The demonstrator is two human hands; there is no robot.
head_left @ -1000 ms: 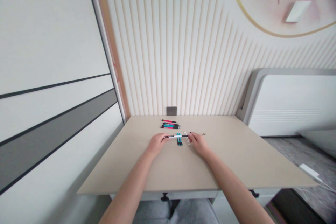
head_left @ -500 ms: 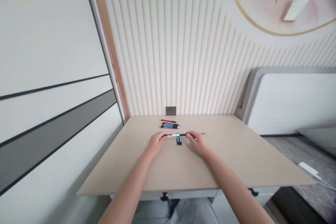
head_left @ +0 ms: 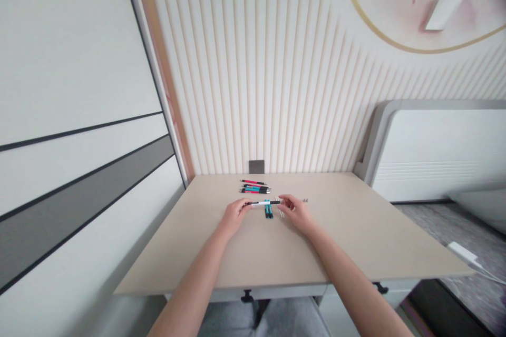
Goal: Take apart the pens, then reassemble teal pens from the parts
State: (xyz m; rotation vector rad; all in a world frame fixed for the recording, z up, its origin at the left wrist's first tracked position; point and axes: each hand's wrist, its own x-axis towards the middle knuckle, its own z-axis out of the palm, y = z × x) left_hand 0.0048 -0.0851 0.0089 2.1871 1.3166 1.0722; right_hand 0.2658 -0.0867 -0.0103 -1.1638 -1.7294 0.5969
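Note:
Over the beige table [head_left: 356, 242] I hold a black-and-white pen [head_left: 263, 202] level between both hands. My left hand [head_left: 234, 215] pinches its left end. My right hand [head_left: 297, 211] pinches its right end. Just under the pen lie two teal pen parts [head_left: 269, 211] and thin white refills [head_left: 280, 209]. A small row of finished red, teal and black pens [head_left: 255, 187] lies farther back near the wall.
Tiny metal parts [head_left: 305, 200] lie right of my right hand. A grey wall socket [head_left: 256, 166] sits behind the table. A white cabinet [head_left: 438, 152] stands at right, a white panelled wall [head_left: 79, 116] at left. A white cable plug [head_left: 460, 251] hangs past the table's right edge.
My hands have crept slightly closer along the pen, the right fingers sliding left on its end. The view has drifted a little.

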